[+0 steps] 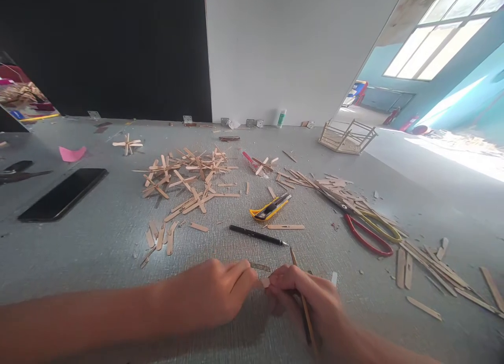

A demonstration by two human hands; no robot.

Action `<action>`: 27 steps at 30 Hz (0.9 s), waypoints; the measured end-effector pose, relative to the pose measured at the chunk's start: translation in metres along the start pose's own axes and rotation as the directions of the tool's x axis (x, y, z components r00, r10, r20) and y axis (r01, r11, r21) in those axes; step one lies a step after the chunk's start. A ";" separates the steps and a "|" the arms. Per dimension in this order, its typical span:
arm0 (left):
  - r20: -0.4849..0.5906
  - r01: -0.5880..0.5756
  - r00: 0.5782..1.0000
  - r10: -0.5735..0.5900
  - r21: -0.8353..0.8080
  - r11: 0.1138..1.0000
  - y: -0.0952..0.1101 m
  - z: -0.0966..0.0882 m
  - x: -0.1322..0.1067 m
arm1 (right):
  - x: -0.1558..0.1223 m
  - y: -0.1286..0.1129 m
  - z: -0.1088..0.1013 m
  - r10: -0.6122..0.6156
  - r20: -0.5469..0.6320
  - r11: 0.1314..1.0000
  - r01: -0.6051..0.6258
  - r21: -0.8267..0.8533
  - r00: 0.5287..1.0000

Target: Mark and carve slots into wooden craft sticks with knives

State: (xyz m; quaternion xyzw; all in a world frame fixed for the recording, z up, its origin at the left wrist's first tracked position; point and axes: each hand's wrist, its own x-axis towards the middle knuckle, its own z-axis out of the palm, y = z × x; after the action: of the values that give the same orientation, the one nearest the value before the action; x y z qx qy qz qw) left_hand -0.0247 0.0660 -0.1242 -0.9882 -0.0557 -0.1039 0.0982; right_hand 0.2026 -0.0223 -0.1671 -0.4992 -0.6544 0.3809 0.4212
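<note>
My left hand [232, 288] is closed, its fingers curled around a wooden craft stick. The pale end of the craft stick [266, 283] shows in the small gap between my hands. My right hand [305, 295] pinches that end with thumb and fingertips. A thin brown rod [294, 257] runs beneath or through my right hand; I cannot tell which. Just beyond my fingers lies a flat narrow strip [260, 267], partly hidden by my left hand. A black pen [258, 235] and a yellow box cutter [271, 207] rest farther out.
Star-shaped craft-stick pieces [197, 167] are heaped at centre left. Red-and-yellow-handled scissors [368, 243] lie right, among loose sticks [433, 267]. A black phone [63, 195] is left. Farther back stand a small stick frame [348, 138] and a glue bottle [281, 118], near an upright panel.
</note>
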 end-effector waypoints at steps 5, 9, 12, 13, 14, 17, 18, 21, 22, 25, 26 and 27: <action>0.031 -0.006 1.000 0.005 0.045 0.999 0.002 0.010 -0.005 | 0.001 0.002 -0.001 -0.014 0.037 1.000 0.015 -0.028 0.999; -0.010 0.051 0.999 -0.051 0.020 0.998 0.004 0.015 -0.007 | 0.001 0.005 -0.001 -0.006 0.053 0.999 0.008 -0.035 0.999; -0.002 0.058 0.998 -0.058 -0.012 0.998 0.004 0.018 -0.007 | 0.000 0.006 -0.002 -0.016 0.082 1.000 0.018 -0.025 0.996; 0.006 0.077 0.997 -0.077 -0.047 0.996 0.004 0.019 -0.007 | -0.001 0.005 -0.003 -0.019 0.091 0.999 0.022 -0.034 0.996; 0.013 0.113 0.994 -0.112 -0.096 0.989 0.004 0.019 -0.006 | -0.001 0.004 -0.005 -0.021 0.107 0.999 0.026 -0.047 0.994; 0.030 0.243 0.969 -0.244 -0.255 0.936 0.004 0.019 -0.004 | 0.000 0.000 -0.011 -0.038 0.175 0.997 0.049 -0.062 0.984; 0.031 0.271 0.961 -0.274 -0.282 0.920 0.004 0.017 -0.003 | 0.001 -0.002 -0.012 -0.043 0.189 0.997 0.054 -0.055 0.981; 0.024 0.281 0.956 -0.292 -0.352 0.893 0.003 0.009 0.000 | 0.006 -0.006 -0.012 -0.020 0.135 1.000 0.023 -0.021 0.991; 0.028 0.292 0.951 -0.309 -0.416 0.861 0.002 0.005 0.000 | 0.008 -0.008 -0.010 0.007 0.103 1.000 -0.006 -0.006 0.995; 0.054 0.332 0.920 -0.387 -0.632 0.700 -0.001 -0.005 0.001 | 0.014 -0.012 -0.005 0.068 0.049 0.996 -0.071 0.056 0.996; 0.062 0.342 0.911 -0.407 -0.665 0.664 -0.002 -0.006 0.002 | 0.015 -0.013 -0.004 0.076 0.046 0.994 -0.079 0.079 0.996; 0.067 0.352 0.905 -0.419 -0.671 0.653 -0.003 -0.006 0.002 | 0.016 -0.014 -0.003 0.083 0.042 0.991 -0.087 0.100 0.996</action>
State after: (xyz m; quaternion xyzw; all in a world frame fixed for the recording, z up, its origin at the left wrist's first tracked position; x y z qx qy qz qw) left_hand -0.0242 0.0679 -0.1177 -0.9155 -0.2185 -0.1816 -0.2847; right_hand 0.1987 -0.0091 -0.1504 -0.4972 -0.6201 0.4409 0.4169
